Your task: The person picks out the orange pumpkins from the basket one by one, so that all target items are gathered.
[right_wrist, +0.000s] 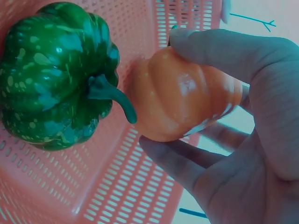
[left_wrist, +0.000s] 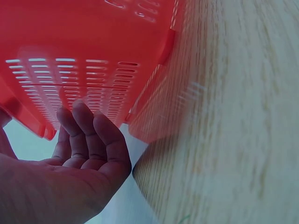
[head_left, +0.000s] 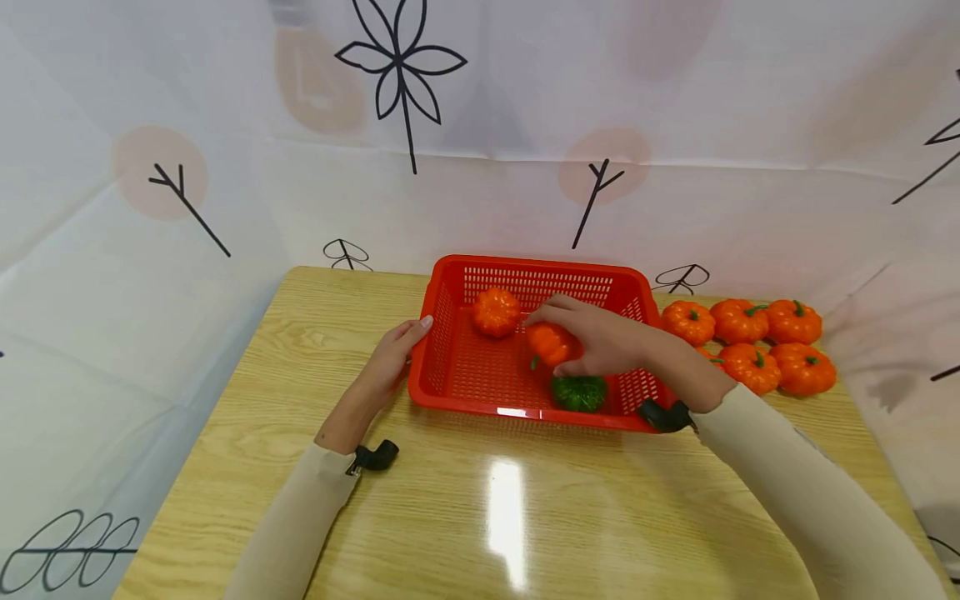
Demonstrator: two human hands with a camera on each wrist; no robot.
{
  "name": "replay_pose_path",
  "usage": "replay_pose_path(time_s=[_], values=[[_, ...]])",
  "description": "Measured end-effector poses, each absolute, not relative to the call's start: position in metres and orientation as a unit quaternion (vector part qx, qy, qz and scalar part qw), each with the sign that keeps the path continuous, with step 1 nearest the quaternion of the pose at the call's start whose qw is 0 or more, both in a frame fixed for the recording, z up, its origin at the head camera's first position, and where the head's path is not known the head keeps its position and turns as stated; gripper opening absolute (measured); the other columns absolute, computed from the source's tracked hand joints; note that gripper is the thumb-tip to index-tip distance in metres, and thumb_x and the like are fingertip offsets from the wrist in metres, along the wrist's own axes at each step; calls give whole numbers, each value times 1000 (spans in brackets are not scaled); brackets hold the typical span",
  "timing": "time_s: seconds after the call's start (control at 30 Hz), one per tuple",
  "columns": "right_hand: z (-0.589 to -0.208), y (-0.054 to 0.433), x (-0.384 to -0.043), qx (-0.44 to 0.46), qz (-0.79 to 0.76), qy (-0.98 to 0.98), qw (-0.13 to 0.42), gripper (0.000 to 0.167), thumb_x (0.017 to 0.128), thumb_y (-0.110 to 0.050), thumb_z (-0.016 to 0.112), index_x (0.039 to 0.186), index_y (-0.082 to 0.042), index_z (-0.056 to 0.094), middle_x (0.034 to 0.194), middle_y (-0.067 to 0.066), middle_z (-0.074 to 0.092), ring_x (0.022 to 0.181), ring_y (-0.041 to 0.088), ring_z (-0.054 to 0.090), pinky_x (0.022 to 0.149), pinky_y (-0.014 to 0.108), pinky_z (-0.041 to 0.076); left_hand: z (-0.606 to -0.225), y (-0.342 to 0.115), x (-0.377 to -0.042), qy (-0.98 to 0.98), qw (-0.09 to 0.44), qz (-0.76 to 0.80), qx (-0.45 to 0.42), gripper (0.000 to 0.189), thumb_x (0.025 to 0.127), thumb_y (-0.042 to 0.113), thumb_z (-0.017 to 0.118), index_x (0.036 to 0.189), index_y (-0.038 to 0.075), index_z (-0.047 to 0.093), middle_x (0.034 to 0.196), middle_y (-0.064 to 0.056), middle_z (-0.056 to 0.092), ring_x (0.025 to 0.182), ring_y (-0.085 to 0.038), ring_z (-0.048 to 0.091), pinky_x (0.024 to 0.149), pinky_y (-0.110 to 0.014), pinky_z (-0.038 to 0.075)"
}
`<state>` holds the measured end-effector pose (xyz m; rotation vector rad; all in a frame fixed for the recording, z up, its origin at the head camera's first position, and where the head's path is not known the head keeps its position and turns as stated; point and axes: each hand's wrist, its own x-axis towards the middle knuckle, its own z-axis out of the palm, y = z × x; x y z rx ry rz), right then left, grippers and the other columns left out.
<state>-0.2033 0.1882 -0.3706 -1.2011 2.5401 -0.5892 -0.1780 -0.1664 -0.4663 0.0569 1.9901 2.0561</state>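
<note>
A red perforated plastic basket (head_left: 459, 405) stands on the table, and my left hand (head_left: 390, 354) holds its left rim. The thumb lies over the rim while the fingers (left_wrist: 84, 123) curl against the slotted outer wall in the left wrist view. Inside the basket, my right hand (head_left: 603, 337) grips a small orange pumpkin (head_left: 551, 343) between thumb and fingers, its green stem pointing down. Close beside that pumpkin lies a speckled green pumpkin (right_wrist: 56, 79) with a curved stem. Another orange pumpkin (head_left: 496, 312) rests near the basket's back left.
To the right of the basket, several orange pumpkins (head_left: 750, 368) sit in two rows on the wooden table (head_left: 420, 517); my right forearm partly hides one. Behind the table hangs a white patterned cloth (head_left: 495, 200). The basket's back stands near it.
</note>
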Motion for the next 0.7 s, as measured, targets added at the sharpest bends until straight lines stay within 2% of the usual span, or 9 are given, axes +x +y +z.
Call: replay_pose_path(time_s=[0.2,0.7], values=[[-371,197,-196,-405,-227,875,133,68,87,-19,90,147,-20,57,145,3,53,131,25,52,111,54,47,-466,-166,-178,688,138,712,22,63,109,52,54,142,-3,54,133,-25,63,108,-24,69,89,-30,60],[-366,223,-175,-374,-277,878,109,71,90,-30,88,151,-24,52,142,-2,53,117,17,56,95,45,55,-468,-165,-179,687,135,713,19,63,108,53,55,137,-3,56,126,-22,66,104,-22,70,88,-30,60]])
